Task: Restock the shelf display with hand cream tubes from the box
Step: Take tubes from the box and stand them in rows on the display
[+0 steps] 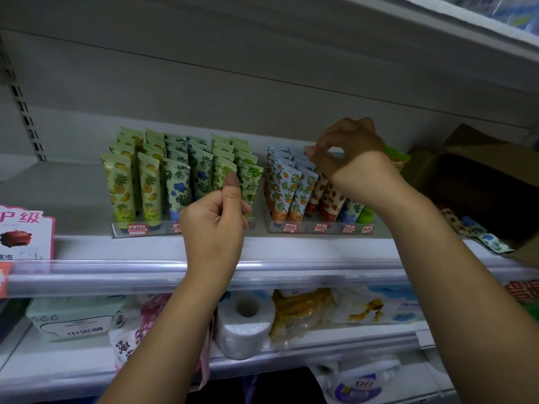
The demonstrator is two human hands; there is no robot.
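Observation:
Two clear display racks stand on the white shelf. The left rack is packed with upright hand cream tubes in pineapple, blue-flower and green prints. My left hand pinches the front green tube between thumb and curled fingers. The right rack holds orange, strawberry and blue-flower tubes. My right hand reaches over it from the right and pinches the top edge of a tube in a back row. The open cardboard box lies at the shelf's right end.
Loose tubes lie at the box's mouth. A pink sign stands at the shelf's left front. The lower shelf holds a tissue pack, a toilet roll and wrapped goods. Another shelf overhangs close above.

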